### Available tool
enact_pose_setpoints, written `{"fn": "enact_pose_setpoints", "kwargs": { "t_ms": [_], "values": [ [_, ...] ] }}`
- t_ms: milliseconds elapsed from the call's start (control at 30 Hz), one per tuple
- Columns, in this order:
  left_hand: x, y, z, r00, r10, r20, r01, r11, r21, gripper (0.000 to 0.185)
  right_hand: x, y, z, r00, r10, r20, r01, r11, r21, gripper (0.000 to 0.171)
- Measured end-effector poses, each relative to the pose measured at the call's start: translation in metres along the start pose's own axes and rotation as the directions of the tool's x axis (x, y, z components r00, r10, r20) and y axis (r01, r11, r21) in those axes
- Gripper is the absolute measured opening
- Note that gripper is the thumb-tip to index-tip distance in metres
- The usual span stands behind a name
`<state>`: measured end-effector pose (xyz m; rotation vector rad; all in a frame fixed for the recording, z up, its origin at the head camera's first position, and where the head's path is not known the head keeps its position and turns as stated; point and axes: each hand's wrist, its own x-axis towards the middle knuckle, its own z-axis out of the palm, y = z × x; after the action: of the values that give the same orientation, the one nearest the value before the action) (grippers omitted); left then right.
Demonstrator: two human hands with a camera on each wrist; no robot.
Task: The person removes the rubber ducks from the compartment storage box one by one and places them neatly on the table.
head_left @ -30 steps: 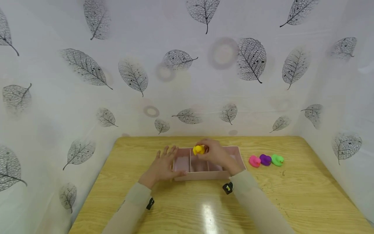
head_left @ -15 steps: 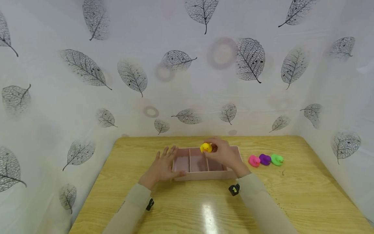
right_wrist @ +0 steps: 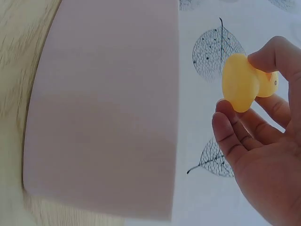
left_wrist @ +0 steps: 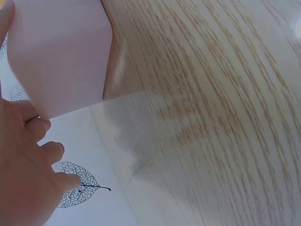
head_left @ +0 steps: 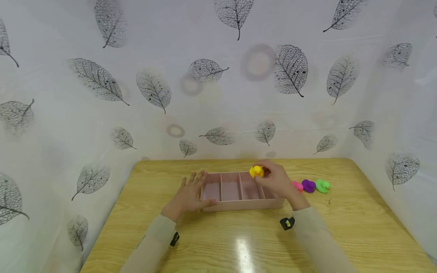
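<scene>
Over the tray (head_left: 239, 205) our right hand (head_left: 278, 182) pinched the yellow duck (head_left: 256, 171); our left hand (head_left: 189, 196), fingers straight, pressed its left end.

We see a yellow duck (head_left: 256, 171) and a pale pink tray (head_left: 239, 205). Pink (head_left: 298, 185), purple (head_left: 308, 186) and green (head_left: 322, 186) ducks sit on the light wood-grain bench (head_left: 358, 227).
</scene>
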<state>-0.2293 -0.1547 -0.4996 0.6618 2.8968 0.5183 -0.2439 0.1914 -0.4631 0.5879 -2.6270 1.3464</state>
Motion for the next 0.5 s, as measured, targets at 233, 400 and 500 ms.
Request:
{"fn": "enact_pose_setpoints", "kwargs": {
  "t_ms": [233, 400, 500],
  "values": [
    [0.0, -0.001, 0.0, 1.0, 0.012, -0.015, -0.012, 1.0, 0.0, 0.114, -0.01, 0.008, -0.018, 0.998, 0.051, -0.038, -0.052, 0.998, -0.023, 0.04],
    [0.0, -0.001, 0.001, 1.0, 0.011, -0.019, -0.011, 1.0, 0.004, 0.113, -0.015, 0.012, -0.029, 0.995, 0.093, -0.044, -0.095, 0.995, -0.04, 0.043],
    [0.001, -0.001, 0.001, 1.0, 0.007, -0.014, -0.007, 1.0, 0.003, 0.114, -0.017, 0.015, -0.034, 0.993, 0.102, -0.055, -0.106, 0.993, -0.059, 0.042]
  ]
}}
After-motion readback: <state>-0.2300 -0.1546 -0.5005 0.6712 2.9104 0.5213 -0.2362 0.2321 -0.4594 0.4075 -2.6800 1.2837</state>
